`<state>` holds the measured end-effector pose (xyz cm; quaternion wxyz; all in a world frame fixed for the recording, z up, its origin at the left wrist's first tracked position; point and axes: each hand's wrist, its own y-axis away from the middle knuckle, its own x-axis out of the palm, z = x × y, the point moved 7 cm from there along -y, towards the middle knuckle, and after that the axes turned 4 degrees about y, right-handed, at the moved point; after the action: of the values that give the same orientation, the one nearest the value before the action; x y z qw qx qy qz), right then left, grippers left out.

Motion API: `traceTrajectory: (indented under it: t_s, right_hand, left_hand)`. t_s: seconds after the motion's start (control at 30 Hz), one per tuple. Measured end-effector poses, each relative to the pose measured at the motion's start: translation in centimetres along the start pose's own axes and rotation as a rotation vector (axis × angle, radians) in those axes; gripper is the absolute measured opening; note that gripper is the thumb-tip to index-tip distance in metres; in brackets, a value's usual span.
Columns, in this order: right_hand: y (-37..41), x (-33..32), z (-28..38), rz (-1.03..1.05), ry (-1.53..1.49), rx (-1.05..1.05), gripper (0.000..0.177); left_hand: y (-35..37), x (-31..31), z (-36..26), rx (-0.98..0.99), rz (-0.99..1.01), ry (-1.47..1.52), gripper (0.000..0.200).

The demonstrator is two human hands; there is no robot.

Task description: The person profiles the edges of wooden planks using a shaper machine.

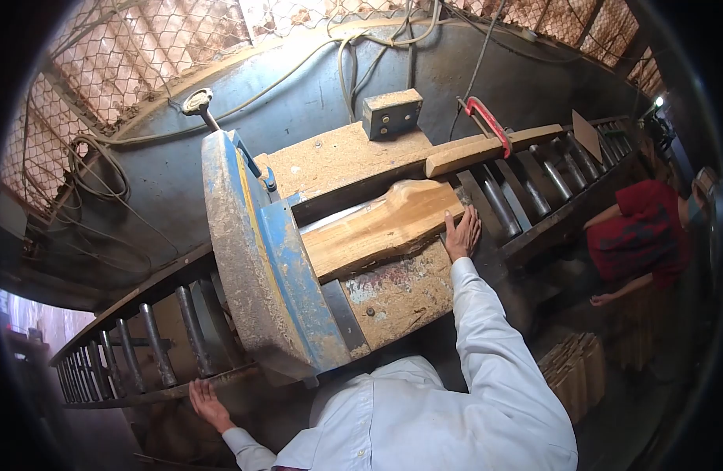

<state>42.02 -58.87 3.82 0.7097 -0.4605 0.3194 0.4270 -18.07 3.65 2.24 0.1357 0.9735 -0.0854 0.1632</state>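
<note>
A thick, rough-edged wooden slab (385, 224) lies on the sawdust-covered machine table (408, 302), its left end at the blue blade guard (298, 275) of what looks like a large band saw. Against the slab's right end rests my right hand (462, 233), fingers stretched out and the thumb apart. It pushes flat on the wood rather than wrapping round it. My left hand (210, 405) is open beside the lower edge of the left roller conveyor (165, 345), holding nothing. The blade itself is hidden behind the guard.
A red clamp (489, 125) grips a wooden fence strip (487, 151) behind the right rollers (546, 188). Another person in a red shirt (640, 228) stands at the right. Stacked boards (573, 373) lie below. Cables (353, 67) hang along the back housing.
</note>
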Motion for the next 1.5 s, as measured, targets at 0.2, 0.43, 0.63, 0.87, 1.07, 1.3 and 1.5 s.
traceTrajectory:
  t_s: [0.2, 0.43, 0.63, 0.87, 1.07, 1.3, 1.5]
  right_hand:
    - [-0.3, -0.2, 0.3, -0.127, 0.045, -0.094, 0.057]
    - [-0.5, 1.2, -0.4, -0.009, 0.031, -0.09, 0.06]
    - [-0.8, 2.1, -1.0, -0.025, 0.131, -0.085, 0.061]
    - [-0.8, 2.6, -0.9, 0.064, 0.087, 0.001, 0.072]
    - [-0.7, 2.8, -1.2, 0.078, 0.033, -0.047, 0.059]
    - [-0.4, 1.8, -0.9, 0.069, 0.052, -0.002, 0.062]
    - [-0.2, 1.7, -0.9, -0.071, 0.032, -0.053, 0.059]
  left_hand:
    - [6.9, -13.4, 9.2, -0.188, -0.295, 0.269, 0.017]
    - [13.2, -6.3, 14.1, -0.243, -0.464, 0.23, 0.029]
    - [10.5, 9.8, -2.9, 0.206, -0.088, -0.137, 0.023]
    - [11.1, 26.0, -14.9, 0.419, 0.532, -0.543, 0.022]
    - [13.1, 35.1, -20.0, 0.561, 0.778, -0.812, 0.022]
    - [26.1, 46.0, -22.7, 0.534, 1.392, -0.941, 0.028]
    - [35.7, 50.9, -22.6, 0.761, 1.584, -0.731, 0.03]
